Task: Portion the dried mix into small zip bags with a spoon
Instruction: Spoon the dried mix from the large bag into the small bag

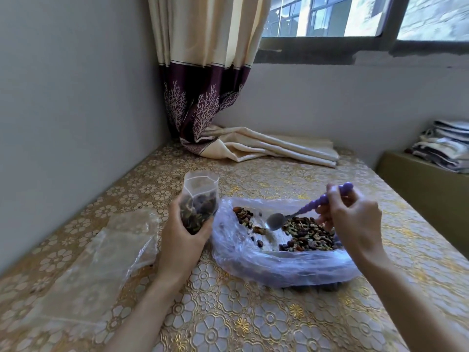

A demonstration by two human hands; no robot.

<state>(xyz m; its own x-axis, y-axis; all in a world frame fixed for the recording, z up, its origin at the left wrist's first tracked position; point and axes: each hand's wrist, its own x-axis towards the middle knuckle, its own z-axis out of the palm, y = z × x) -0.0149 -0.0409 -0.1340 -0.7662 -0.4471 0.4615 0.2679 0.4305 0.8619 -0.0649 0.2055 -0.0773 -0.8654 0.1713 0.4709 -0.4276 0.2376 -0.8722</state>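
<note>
My left hand (181, 236) grips a small clear zip bag (200, 196), held upright with its mouth open and about half full of dark dried mix. Just right of it lies a large bluish plastic bag (258, 265), spread open on the table, with dried mix (308, 235) piled in its right half. My right hand (355, 219) holds a spoon by its purple handle (324, 200). The metal spoon bowl (275, 221) is empty and hovers over the big bag's middle, left of the pile.
Several empty clear zip bags (109, 247) lie flat on the gold floral tablecloth (253, 318) to the left. A cream and purple curtain (253, 146) drapes onto the table's back. A wall runs along the left edge. Folded cloths (444, 146) sit on a box at right.
</note>
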